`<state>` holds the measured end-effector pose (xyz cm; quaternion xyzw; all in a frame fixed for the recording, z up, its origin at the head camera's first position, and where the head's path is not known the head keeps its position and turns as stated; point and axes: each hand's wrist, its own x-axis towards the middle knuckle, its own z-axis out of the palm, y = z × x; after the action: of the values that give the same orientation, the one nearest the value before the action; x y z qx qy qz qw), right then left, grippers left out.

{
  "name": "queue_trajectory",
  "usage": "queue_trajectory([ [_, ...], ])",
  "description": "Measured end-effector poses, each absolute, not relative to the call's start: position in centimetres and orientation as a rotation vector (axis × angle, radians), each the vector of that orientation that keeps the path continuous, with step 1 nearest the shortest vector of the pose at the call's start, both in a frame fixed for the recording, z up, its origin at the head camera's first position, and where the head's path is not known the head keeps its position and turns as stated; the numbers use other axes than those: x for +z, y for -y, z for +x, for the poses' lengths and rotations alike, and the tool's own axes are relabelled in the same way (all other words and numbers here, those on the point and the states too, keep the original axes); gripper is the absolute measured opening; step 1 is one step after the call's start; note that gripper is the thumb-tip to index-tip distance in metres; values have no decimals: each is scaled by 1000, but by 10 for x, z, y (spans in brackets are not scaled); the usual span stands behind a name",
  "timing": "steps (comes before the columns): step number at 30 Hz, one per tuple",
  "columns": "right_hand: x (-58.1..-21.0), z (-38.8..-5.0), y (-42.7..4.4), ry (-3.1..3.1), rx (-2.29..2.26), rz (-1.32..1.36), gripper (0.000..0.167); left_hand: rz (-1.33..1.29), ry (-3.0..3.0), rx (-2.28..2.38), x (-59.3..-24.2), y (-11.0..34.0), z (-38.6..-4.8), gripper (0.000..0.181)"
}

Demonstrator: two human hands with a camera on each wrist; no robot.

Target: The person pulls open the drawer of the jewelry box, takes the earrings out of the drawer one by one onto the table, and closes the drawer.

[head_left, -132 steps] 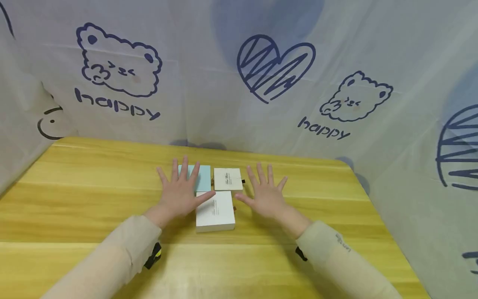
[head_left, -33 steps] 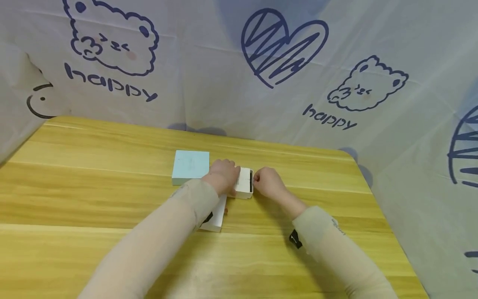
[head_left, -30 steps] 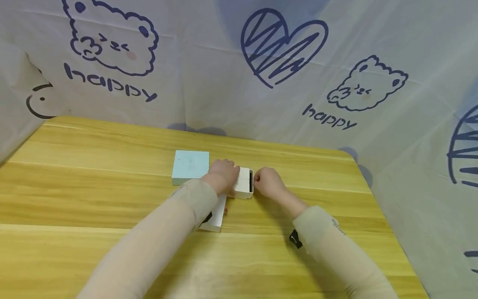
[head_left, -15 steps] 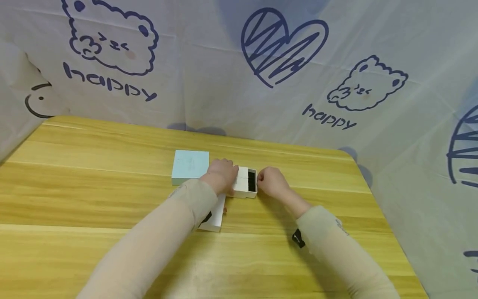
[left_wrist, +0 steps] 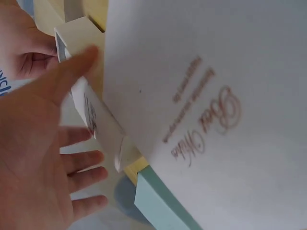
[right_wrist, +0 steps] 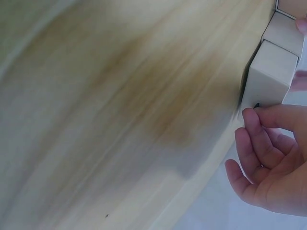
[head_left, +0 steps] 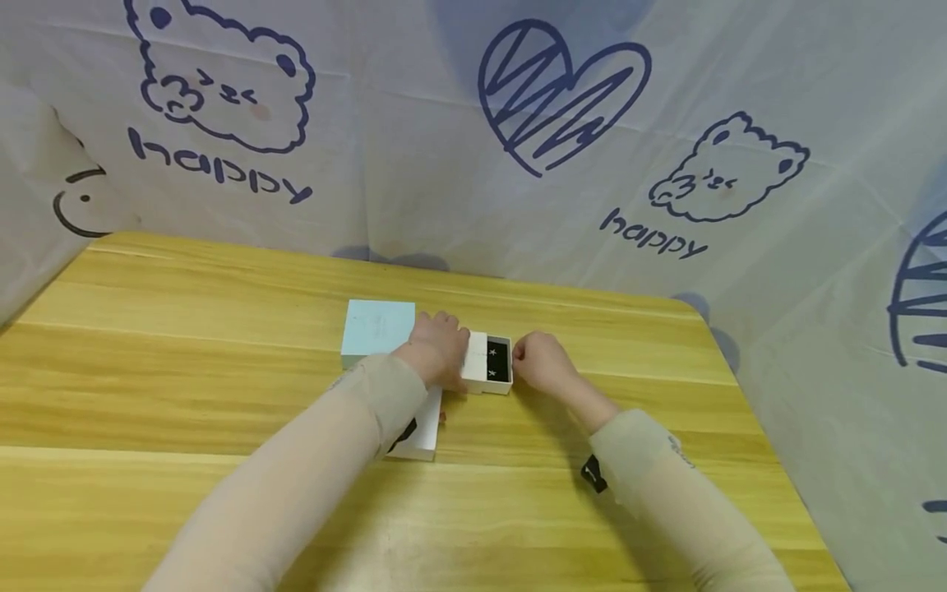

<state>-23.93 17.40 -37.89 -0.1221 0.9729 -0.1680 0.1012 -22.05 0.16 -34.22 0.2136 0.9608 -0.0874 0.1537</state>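
Observation:
A small white drawer box (head_left: 476, 355) stands on the table with its drawer (right_wrist: 271, 72) pulled partly out to the right. In the drawer, a black insert (head_left: 502, 363) bears two small silvery star-shaped pieces. My left hand (head_left: 438, 349) grips the box's outer sleeve, thumb on the near side and fingers on the far side. At the drawer's right end, my right hand (head_left: 543, 362) pinches a dark pull tab (right_wrist: 257, 105) between thumb and index finger. Its other fingers are loosely curled.
A light-blue box (head_left: 376, 325) lies left of my left hand. Nearer to me is a larger white box (head_left: 423, 436) with a brown tab, partly hidden under my left forearm; its "Best Wishes" print shows in the left wrist view. A printed cloth (head_left: 414, 197) hangs behind the wooden table (head_left: 185, 370).
The small box's drawer has slid further right out of its sleeve, uncovering the black insert and the stars. My right hand has moved slightly right with it, my left slightly left.

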Motion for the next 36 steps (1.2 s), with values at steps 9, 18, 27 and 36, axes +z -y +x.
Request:
queue_trajectory([
  [9, -378, -240, -168, -2928, -482, -412, 32, 601, -2778, -73, -348, -6, -225, 82],
  [18, -375, -241, -168, -2935, -480, -440, 32, 602, -2767, 29, -346, 2, -229, 76],
  [27, -375, -242, -170, -2907, -433, -432, 26, 648, -2772, -40, -347, 2, -229, 74],
  [36, -367, -244, -166, -3061, -324, -446, 16, 644, -2797, -120, -351, -7, -229, 78],
])
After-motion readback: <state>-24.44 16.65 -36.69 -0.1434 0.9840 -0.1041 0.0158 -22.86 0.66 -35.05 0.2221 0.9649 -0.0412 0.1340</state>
